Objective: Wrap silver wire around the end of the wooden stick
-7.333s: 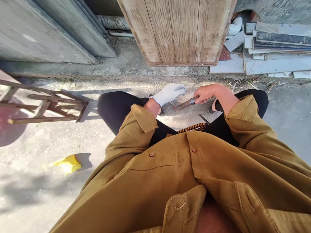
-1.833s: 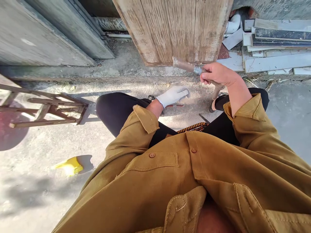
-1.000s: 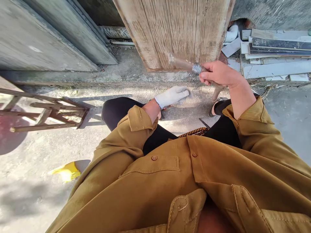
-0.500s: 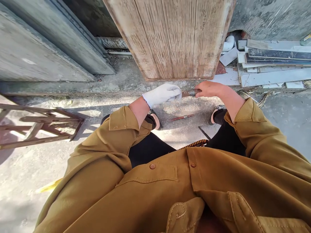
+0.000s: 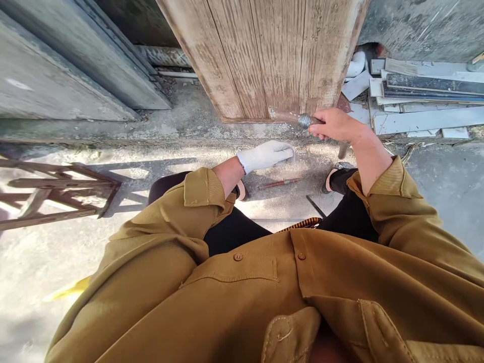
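My right hand (image 5: 333,124), bare, is closed around the handle of a wire-bound tool (image 5: 304,121). Its flat brownish end points left over the lower edge of an upright plank panel (image 5: 280,65); whether it touches the wood I cannot tell. The handle's other end sticks out below my palm. My left hand (image 5: 266,155), in a white glove, is closed just above the ground, apart from the tool; what its curled fingers hold, if anything, is hidden. Between my feet lies a thin reddish stick (image 5: 280,183) with wire around its middle.
A dark thin rod (image 5: 314,205) lies near my right leg. To the left is a wooden frame (image 5: 56,189) on the ground, with grey boards (image 5: 75,65) behind it. White and dark strips (image 5: 427,101) are stacked at right by the wall.
My right hand has lifted the wire-bound tool up and away to the panel's lower edge. My left hand, which was at the tool's other end, has come away, lower and slightly right.
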Demonstrator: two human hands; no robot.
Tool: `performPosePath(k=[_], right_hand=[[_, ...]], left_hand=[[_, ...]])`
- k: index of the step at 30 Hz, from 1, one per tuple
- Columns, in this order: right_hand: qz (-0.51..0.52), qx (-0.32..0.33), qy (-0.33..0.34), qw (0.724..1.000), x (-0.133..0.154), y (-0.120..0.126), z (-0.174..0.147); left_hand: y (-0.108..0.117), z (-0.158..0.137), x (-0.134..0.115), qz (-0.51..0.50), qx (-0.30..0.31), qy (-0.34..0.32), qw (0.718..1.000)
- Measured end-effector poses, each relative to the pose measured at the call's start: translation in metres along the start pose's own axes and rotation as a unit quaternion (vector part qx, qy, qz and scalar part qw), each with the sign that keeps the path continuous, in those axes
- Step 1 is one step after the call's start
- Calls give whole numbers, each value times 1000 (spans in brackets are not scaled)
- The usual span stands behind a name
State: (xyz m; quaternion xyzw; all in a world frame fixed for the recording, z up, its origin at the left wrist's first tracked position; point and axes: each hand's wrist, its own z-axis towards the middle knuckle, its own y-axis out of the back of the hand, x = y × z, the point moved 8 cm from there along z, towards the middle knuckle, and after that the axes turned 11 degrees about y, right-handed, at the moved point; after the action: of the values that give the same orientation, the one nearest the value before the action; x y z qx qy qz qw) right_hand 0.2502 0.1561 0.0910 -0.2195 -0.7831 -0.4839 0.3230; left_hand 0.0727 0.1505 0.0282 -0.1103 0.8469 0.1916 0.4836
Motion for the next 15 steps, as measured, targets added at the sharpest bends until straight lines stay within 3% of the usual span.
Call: performPosePath(k=[5, 8, 12, 15], right_hand=[[-236, 49, -11, 970, 4, -30, 17], [-305, 90, -2, 948, 10, -41, 17], [-317, 287, 7, 904, 4, -67, 2], [-214, 419, 37, 882, 6, -78, -18]], left_hand=[[0, -6, -3, -8, -13, 6, 1000], [-3, -6, -2, -25, -9, 16, 1000], [-16, -4, 4, -3, 49, 40, 998], [-24, -5, 7, -27, 93, 34, 995]])
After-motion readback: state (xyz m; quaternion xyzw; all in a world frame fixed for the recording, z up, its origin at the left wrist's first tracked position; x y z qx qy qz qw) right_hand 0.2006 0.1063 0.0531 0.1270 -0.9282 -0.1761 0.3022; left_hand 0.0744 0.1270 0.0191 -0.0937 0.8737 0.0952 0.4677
